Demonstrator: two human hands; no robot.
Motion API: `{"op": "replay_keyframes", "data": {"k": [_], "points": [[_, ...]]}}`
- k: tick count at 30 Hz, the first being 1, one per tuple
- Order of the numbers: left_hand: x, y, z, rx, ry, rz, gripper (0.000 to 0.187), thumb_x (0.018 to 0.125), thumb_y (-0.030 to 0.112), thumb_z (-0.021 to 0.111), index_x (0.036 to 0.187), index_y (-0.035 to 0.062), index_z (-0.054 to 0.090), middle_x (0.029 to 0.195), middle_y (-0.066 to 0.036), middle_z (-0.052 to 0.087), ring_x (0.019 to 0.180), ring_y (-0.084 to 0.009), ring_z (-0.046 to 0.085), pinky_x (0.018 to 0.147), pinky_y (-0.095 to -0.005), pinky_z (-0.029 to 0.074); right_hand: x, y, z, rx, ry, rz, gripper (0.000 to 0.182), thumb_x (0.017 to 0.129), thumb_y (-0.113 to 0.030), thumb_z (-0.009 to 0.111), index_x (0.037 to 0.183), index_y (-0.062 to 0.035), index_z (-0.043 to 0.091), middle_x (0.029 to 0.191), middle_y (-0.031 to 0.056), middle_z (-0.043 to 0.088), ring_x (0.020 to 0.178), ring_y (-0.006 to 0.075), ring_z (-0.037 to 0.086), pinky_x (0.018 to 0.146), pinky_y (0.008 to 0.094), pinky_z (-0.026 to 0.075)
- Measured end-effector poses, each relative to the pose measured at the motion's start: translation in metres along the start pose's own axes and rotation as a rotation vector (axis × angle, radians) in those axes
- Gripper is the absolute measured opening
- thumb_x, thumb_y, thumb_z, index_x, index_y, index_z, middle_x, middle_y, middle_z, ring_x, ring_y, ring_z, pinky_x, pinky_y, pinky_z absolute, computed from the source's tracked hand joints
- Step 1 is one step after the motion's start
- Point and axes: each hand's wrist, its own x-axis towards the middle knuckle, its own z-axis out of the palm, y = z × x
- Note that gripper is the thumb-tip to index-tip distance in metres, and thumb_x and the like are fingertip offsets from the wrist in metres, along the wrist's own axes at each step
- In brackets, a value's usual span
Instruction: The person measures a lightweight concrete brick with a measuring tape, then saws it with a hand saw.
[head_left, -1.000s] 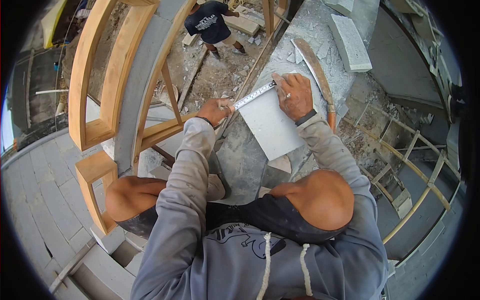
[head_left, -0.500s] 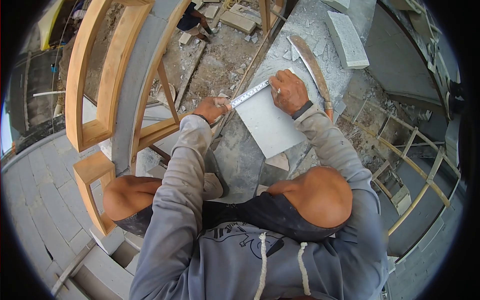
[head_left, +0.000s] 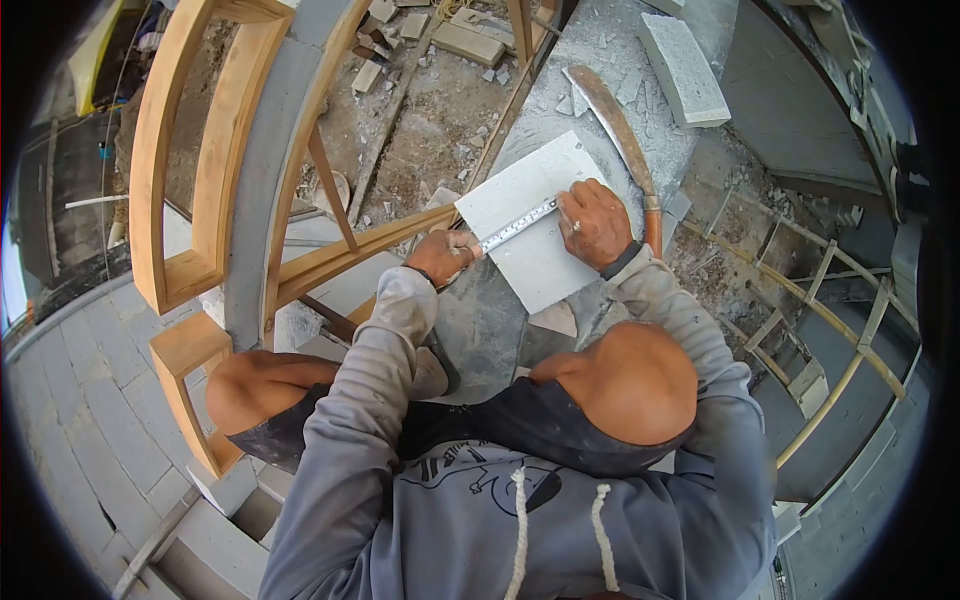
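Note:
A pale lightweight block (head_left: 545, 270) lies flat in front of my knees, on a dusty grey slab. Across its face stretches a tape measure (head_left: 518, 226), its marked blade pulled straight between my hands. At the block's left edge my left hand (head_left: 447, 257) pinches one end of the blade. My right hand (head_left: 597, 228) rests over the block's right side, fingers curled on the other end of the tape; whatever sits under that palm is hidden. Just beyond my right hand lies a machete (head_left: 618, 125) with a rusty curved blade and a wooden handle (head_left: 653, 228).
Another pale block (head_left: 685, 70) lies on the chip-strewn slab at the upper right. Curved wooden framing (head_left: 150, 160) stands at my left. A bamboo ladder-like frame (head_left: 835, 315) is at the right. Rubble and planks cover the ground below, with part of a person at the top.
Both hands have moved toward me and slightly right, bringing the tape from the block's far part down across its middle. The person in the background has mostly gone out of view.

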Motion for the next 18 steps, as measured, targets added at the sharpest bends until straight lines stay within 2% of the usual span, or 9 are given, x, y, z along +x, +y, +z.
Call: {"op": "replay_keyframes", "data": {"k": [3,7,9,10,11,15,16,17,18], "points": [[-0.016,0.023,0.005,0.0,-0.117,-0.068,0.02,0.084,0.021,0.065,0.089,0.0015,0.069,0.077,-0.002,0.064,0.073,-0.012,0.056,0.071,-0.0265,0.045,-0.017,-0.003,-0.004,0.019,0.004,0.015,0.013,0.065,-0.003,0.062,0.075,-0.0043,0.054,0.074,0.0095,0.048,0.073,0.0267,0.052,0.066,0.0368,0.046],[-0.026,0.012,0.033,-0.122,-0.198,-0.037,0.02,0.085,0.021,0.064,0.086,0.0013,0.068,0.074,-0.001,0.062,0.071,-0.0112,0.055,0.07,-0.0259,0.043,-0.047,-0.009,-0.014,0.042,0.016,0.043,0.015,0.064,-0.002,0.062,0.077,-0.0028,0.054,0.073,0.0103,0.047,0.07,0.0271,0.052,0.063,0.038,0.045],[-0.033,0.012,0.048,-0.086,-0.196,-0.061,0.019,0.085,0.02,0.063,0.086,0.0013,0.068,0.074,-0.001,0.062,0.071,-0.0106,0.054,0.07,-0.0256,0.043,-0.068,-0.011,-0.016,0.048,0.014,0.054,0.021,0.063,-0.002,0.062,0.083,-0.0004,0.057,0.073,0.011,0.047,0.07,0.0275,0.052,0.063,0.038,0.045],[-0.036,0.012,0.055,-0.116,-0.242,-0.088,0.02,0.086,0.02,0.063,0.087,0.001,0.068,0.074,-0.001,0.062,0.071,-0.0106,0.054,0.07,-0.0253,0.043,-0.08,-0.012,-0.017,0.06,0.006,0.063,0.027,0.063,-0.004,0.062,0.089,0.0026,0.059,0.074,0.0118,0.047,0.072,0.0286,0.052,0.063,0.0388,0.044],[-0.039,0.011,0.062,-0.144,-0.286,-0.115,0.02,0.086,0.02,0.062,0.087,0.0006,0.068,0.074,-0.001,0.062,0.071,-0.0106,0.055,0.07,-0.025,0.043,-0.09,-0.014,-0.02,0.055,0.004,0.07,0.027,0.063,-0.004,0.062,0.089,0.0026,0.059,0.074,0.0118,0.047,0.072,0.0286,0.052,0.063,0.0388,0.044],[-0.056,0.014,0.088,-0.139,-0.423,-0.155,0.021,0.089,0.019,0.06,0.091,0.0,0.068,0.08,-0.003,0.065,0.075,-0.0116,0.057,0.073,-0.0259,0.045,-0.144,-0.016,-0.026,0.072,-0.087,0.17,0.029,0.068,-0.014,0.062,0.093,0.0005,0.06,0.077,0.0112,0.048,0.075,0.0289,0.051,0.065,0.0403,0.044],[-0.061,0.01,0.096,-0.138,-0.431,-0.152,0.021,0.089,0.019,0.06,0.091,0.0,0.068,0.08,-0.003,0.065,0.075,-0.0116,0.057,0.073,-0.0259,0.045,-0.163,-0.017,-0.027,0.109,-0.194,0.23,0.03,0.069,-0.018,0.062,0.094,-0.0011,0.061,0.078,0.0107,0.049,0.075,0.0288,0.052,0.065,0.0403,0.045],[-0.064,0.004,0.104,-0.124,-0.452,-0.098,0.02,0.088,0.019,0.06,0.091,0.0013,0.068,0.076,-0.003,0.064,0.071,-0.0112,0.055,0.068,-0.0256,0.043,-0.176,-0.016,-0.028,0.141,-0.3,0.285,0.032,0.07,-0.021,0.062,0.096,-0.0027,0.062,0.079,0.0103,0.049,0.076,0.0287,0.052,0.066,0.0403,0.045],[-0.063,0.0,0.111,-0.11,-0.47,-0.044,0.018,0.088,0.019,0.061,0.09,0.0027,0.069,0.072,-0.002,0.062,0.067,-0.0107,0.054,0.064,-0.0254,0.042,-0.183,-0.016,-0.028,0.073,-0.308,0.295,0.035,0.072,-0.028,0.061,0.099,-0.0045,0.063,0.079,0.0091,0.05,0.078,0.0284,0.054,0.068,0.0397,0.045]]}}
